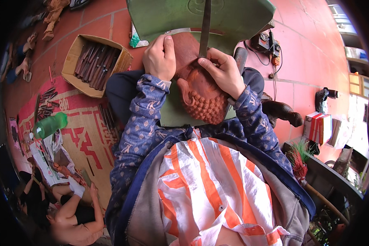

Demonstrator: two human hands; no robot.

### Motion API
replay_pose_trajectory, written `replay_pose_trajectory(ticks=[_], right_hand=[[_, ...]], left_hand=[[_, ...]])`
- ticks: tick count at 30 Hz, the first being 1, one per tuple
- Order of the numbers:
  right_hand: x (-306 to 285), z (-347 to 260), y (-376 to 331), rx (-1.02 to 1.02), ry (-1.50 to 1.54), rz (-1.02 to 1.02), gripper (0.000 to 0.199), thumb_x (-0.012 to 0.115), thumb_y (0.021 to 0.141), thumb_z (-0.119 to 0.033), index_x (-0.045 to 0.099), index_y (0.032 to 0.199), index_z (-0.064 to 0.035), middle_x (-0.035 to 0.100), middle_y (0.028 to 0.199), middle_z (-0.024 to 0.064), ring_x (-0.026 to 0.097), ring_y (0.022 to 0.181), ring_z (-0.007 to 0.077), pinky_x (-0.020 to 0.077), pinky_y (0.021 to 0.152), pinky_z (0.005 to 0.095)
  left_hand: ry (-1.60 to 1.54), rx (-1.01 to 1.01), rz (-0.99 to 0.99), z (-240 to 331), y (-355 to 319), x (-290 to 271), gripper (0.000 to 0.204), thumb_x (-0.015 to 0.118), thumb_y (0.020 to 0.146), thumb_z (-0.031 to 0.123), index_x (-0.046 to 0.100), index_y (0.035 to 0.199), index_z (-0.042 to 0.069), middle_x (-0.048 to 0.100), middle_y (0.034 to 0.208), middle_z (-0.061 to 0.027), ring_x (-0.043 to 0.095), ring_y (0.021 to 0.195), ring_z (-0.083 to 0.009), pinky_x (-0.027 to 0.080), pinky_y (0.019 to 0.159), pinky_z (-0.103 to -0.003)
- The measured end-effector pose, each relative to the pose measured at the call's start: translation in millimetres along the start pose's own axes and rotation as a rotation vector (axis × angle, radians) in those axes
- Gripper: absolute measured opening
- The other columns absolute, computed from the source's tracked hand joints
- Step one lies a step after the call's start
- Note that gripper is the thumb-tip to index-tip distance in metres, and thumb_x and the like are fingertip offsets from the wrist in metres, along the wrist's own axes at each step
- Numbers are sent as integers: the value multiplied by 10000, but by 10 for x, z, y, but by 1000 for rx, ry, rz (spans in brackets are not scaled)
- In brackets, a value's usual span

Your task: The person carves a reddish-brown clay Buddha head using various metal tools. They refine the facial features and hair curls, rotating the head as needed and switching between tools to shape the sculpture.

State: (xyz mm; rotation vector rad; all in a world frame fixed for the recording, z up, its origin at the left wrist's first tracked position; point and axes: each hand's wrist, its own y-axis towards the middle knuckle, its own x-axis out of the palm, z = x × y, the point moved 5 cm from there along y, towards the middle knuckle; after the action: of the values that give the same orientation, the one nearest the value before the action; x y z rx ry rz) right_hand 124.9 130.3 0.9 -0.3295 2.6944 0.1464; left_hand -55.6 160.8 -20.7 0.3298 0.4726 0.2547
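A reddish-brown wooden carving (205, 96) of a head lies on the green plastic chair (162, 20) between my knees. Rows of round curls cover its near end, and an ear shows on its left side. My left hand (160, 57) is closed around the left edge of its smooth far part. Against the carving's right side, my right hand (225, 71) pinches the lower end of a long, flat, dark metal file (206, 28). The file's upper end runs out of the picture, and its tip meets the wood near my right fingertips.
A cardboard box (69, 57) of wooden-handled carving tools stands left, above a flattened cardboard sheet (88, 143) and green bottle (49, 125). Another person (76, 217) works at lower left. Right are a power strip with cords (264, 43), a dark carved piece (283, 112) and a striped box (317, 127).
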Motion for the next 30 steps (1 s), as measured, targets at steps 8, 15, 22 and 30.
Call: replay_pose_trajectory(ticks=[8,15,22,30], right_hand=[[19,26,-48,20,19,7,215,676,884,-150,587,866,46,545,698,66,471,700,81,452,666,272],[64,115,-85,18,264,-45,221,661,901,-157,573,843,36,554,716,39,477,697,83,431,642,265],[16,159,-50,111,245,11,216,624,939,-164,592,854,32,552,722,-20,485,720,56,436,662,233],[-69,-202,-118,-269,-127,-279,253,652,904,-179,517,862,32,592,760,84,568,705,239,475,710,310]], left_hand=[[-29,12,8,21,-2,0,252,497,949,199,631,901,-9,639,830,-212,610,778,-412,480,677,-447],[-81,24,56,-4,-32,-37,252,498,950,195,628,894,-13,638,822,-210,611,767,-403,481,676,-438],[-68,38,62,24,-33,-30,245,503,946,187,629,890,-15,636,824,-212,609,767,-405,480,674,-438],[33,27,30,42,20,38,244,523,925,199,656,893,-3,664,851,-190,627,808,-388,498,714,-448]])
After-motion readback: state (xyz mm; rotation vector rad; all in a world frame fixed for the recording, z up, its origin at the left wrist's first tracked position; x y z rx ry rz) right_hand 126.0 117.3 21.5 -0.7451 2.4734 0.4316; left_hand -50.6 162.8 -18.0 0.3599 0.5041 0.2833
